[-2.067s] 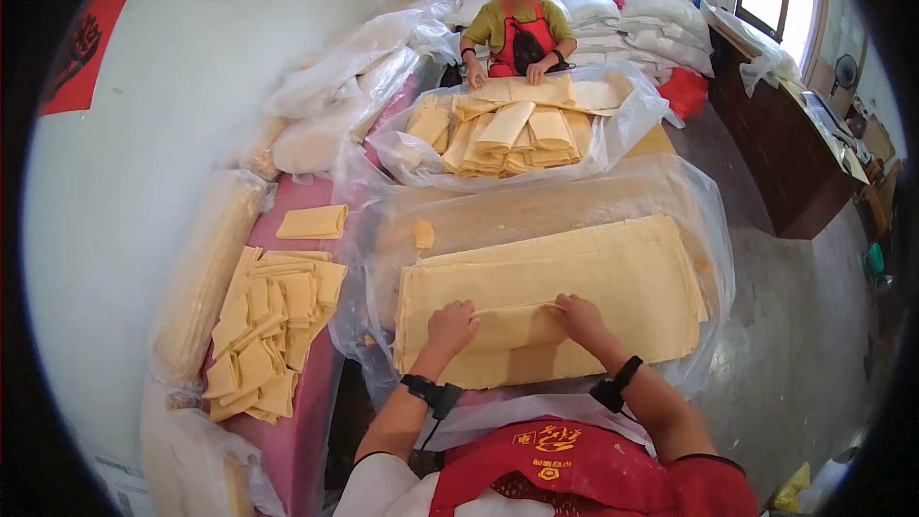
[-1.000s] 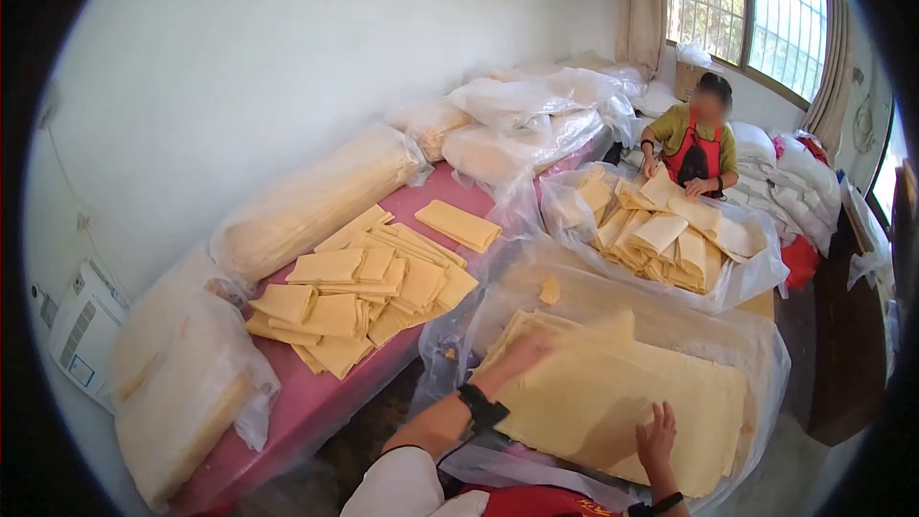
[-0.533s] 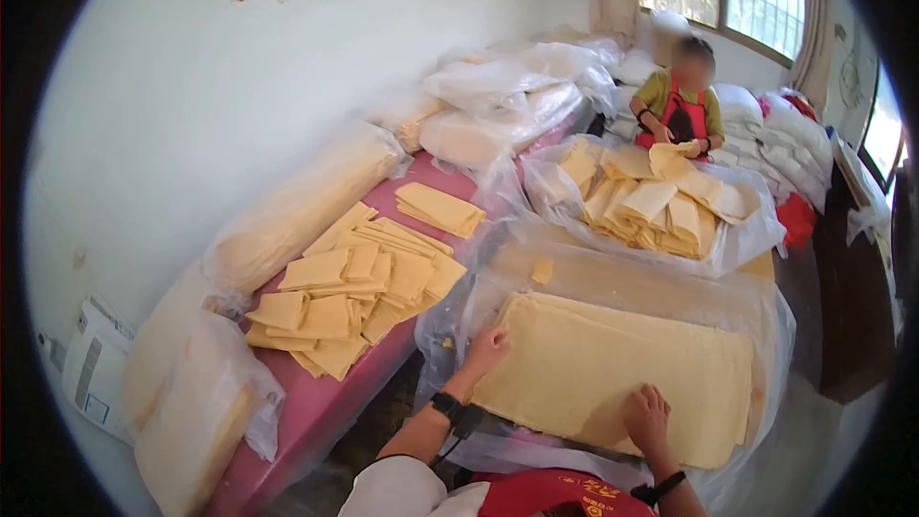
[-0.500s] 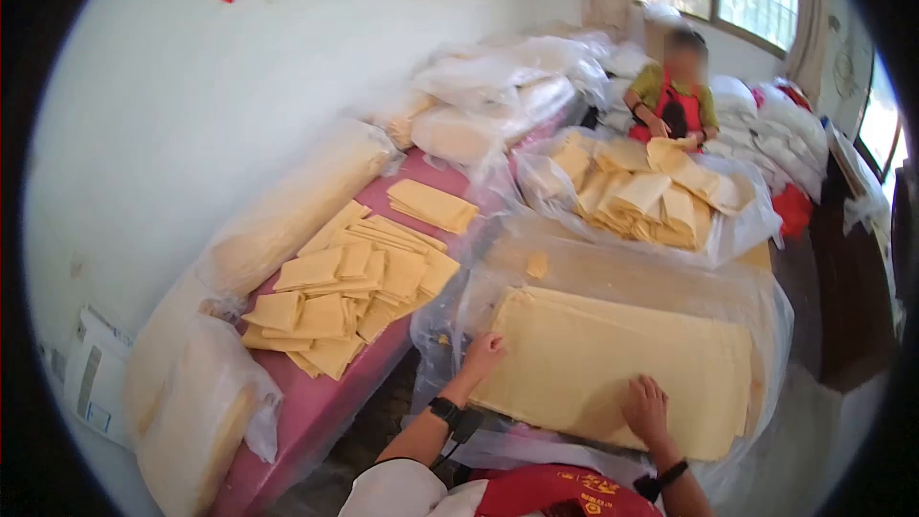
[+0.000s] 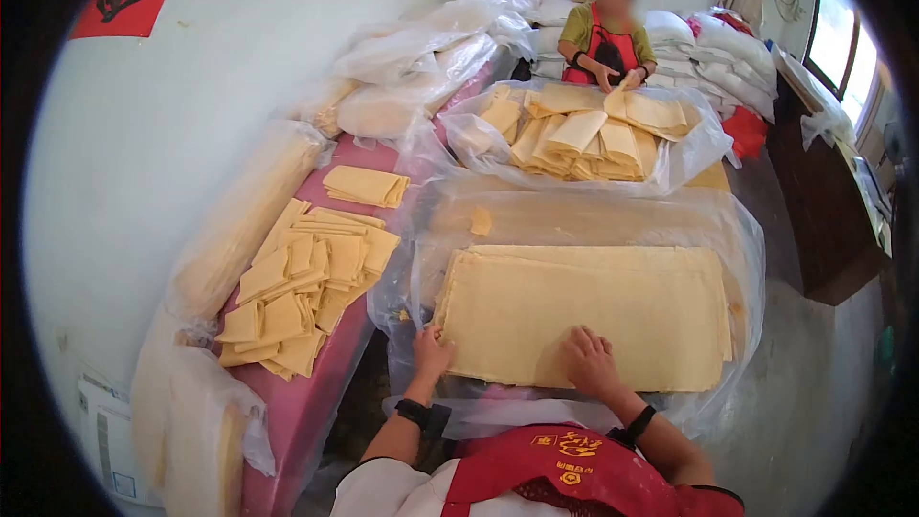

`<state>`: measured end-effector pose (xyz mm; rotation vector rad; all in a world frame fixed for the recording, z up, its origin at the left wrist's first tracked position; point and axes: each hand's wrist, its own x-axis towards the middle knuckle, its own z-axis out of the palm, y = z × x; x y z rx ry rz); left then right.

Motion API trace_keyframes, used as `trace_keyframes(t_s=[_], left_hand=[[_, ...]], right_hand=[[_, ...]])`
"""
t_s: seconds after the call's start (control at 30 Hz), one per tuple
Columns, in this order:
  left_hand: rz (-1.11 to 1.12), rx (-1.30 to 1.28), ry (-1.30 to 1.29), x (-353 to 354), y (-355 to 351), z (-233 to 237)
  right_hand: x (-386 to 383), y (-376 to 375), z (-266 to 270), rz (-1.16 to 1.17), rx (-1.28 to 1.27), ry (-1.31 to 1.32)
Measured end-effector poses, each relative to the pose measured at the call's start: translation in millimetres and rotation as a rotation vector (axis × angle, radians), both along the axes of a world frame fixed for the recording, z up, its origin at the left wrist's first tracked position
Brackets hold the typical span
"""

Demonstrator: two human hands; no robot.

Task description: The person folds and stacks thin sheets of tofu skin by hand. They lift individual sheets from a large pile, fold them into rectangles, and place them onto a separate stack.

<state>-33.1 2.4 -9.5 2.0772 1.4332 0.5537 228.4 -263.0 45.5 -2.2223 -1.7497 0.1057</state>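
Note:
A stack of wide, flat, pale yellow sheets (image 5: 593, 302), looking like tofu skin, lies before me on clear plastic. My left hand (image 5: 433, 352) is at the stack's left edge, its fingers closed about the border of a sheet; how many layers they hold is hidden. On the front middle of the top sheet rests my right hand (image 5: 589, 362), palm down, with the fingers stretched out and nothing held. Folded yellow sheets (image 5: 325, 263) are piled on the pink surface to my left, and a small neat bundle (image 5: 366, 186) sits just behind that pile.
Across from me, a person in a red apron (image 5: 613, 43) handles folded sheets (image 5: 593, 139) in a plastic-lined heap. Long plastic-wrapped rolls (image 5: 249, 215) line the left wall. White sacks (image 5: 728, 53) are stacked behind. A dark wooden cabinet (image 5: 823, 220) stands at the right.
My view has turned right, so the scene sits further left in it. My left hand has come against the stack's left edge; my right hand stays on the top sheet.

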Motion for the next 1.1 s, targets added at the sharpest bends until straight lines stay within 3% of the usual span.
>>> trace_keyframes(t_s=[0.07, 0.17, 0.3, 0.37, 0.4, 0.47, 0.5, 0.57, 0.63, 0.73, 0.8, 0.83, 0.9, 0.93, 1.0, 1.1], left_hand=[[-0.005, -0.075, -0.14, -1, 8, 13], [-0.054, -0.135, -0.043, 5, 8, 46], [-0.221, -0.217, 0.117, -9, 20, 11], [-0.181, -0.451, -0.316, -14, 18, -17], [-0.186, -0.454, -0.311, -8, 11, 7], [-0.189, -0.728, -0.555, 22, -11, 83], [-0.218, -0.74, -0.561, 32, -14, 81], [-0.315, -0.511, -0.518, 51, -11, 81], [-0.335, -0.54, -0.607, 63, -23, 108], [-0.316, -0.556, -0.64, 60, -26, 117], [-0.151, -0.822, -0.886, 54, -37, 117], [-0.125, -0.825, -0.888, 52, -38, 108], [-0.163, -0.713, -0.865, 48, -37, 82], [-0.116, -0.712, -0.865, 44, -40, 69], [-0.102, -0.452, -0.808, 45, -44, 52], [-0.104, -0.419, -0.695, 43, -47, 47]], right_hand=[[-9, -9, 1, 0.016, 0.028, -0.001], [-8, -10, 2, 0.044, 0.049, 0.01], [-6, -7, -3, 0.032, 0.019, -0.042], [-7, 0, 8, 0.058, -0.012, -0.001], [-11, 4, 14, 0.077, -0.05, 0.044], [-23, 39, 29, 0.162, -0.18, 0.205], [-33, 55, 37, 0.221, -0.098, 0.313], [-55, 90, 49, 0.279, 0.06, 0.45], [-61, 117, 46, 0.264, 0.146, 0.464], [-58, 140, 38, 0.13, 0.029, 0.535], [-55, 137, 32, 0.04, 0.055, 0.792], [-56, 136, 27, 0.053, 0.035, 0.8], [-57, 138, 19, -0.093, -0.014, 1.339], [-57, 137, 16, -0.074, -0.04, 1.387], [-58, 138, 8, -0.038, -0.066, 1.532], [-64, 139, 17, -0.075, -0.116, 1.51]])
